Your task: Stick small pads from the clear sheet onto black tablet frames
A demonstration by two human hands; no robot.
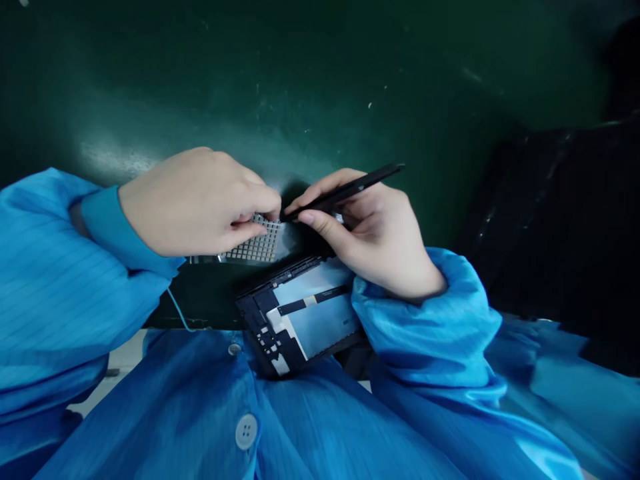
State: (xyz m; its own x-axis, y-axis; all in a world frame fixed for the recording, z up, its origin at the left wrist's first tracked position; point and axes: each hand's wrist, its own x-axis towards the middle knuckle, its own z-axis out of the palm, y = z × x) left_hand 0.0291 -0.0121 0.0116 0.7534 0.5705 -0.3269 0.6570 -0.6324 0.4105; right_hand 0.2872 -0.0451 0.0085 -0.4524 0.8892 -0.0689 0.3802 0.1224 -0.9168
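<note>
My left hand [200, 203] is closed, with thumb and fingers pinching a sheet covered in a grid of small grey square pads [255, 243]. Slanting across my right hand [385, 233] is a pair of black tweezers [350, 192], gripped between thumb and fingers. Their tip reaches the upper right edge of the pad sheet, beside my left fingertips; whether a pad is caught in it cannot be made out. Below both hands, an opened tablet or phone body [305, 320] lies tilted at the table's near edge, showing a silvery-blue panel and a dark flex cable. My right wrist and sleeve cover its right end.
The dark green tabletop [310, 87] stretches away ahead, with a few pale specks on it. A large black object [560, 220] stands at the right. Blue cloth [575, 380] shows at the lower right, and a thin blue cord [177, 310] hangs from my left cuff.
</note>
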